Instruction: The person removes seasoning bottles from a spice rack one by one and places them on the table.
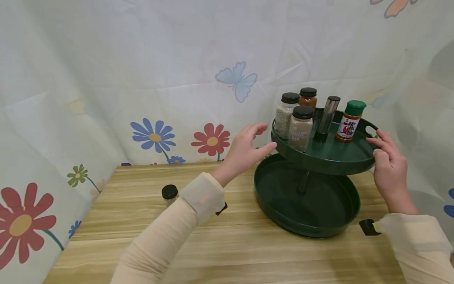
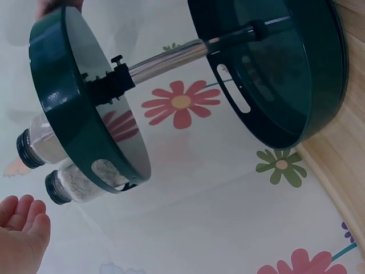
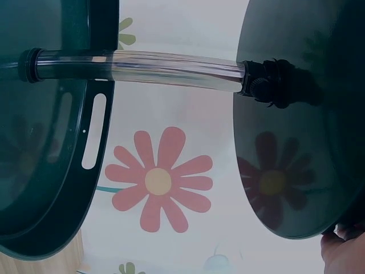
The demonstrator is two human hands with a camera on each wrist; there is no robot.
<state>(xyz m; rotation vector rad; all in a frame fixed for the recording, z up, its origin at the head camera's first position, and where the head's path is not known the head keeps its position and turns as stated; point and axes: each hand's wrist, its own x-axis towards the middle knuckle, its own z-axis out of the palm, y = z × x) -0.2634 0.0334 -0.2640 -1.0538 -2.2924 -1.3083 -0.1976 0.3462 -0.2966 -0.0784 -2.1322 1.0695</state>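
Right hand point(image 1: 391, 167) grips the upper tray point(image 1: 322, 164) — likely to steady its jars point(image 1: 300, 130) — while left hand point(image 1: 246, 151), empty, fingers parted, hovers beside.

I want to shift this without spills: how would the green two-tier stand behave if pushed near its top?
The two-tier stand may be top-heavy, since spice jars stand on its upper tray. That tray might wobble, as one slim post carries it. The wide lower tray should help resist tipping.
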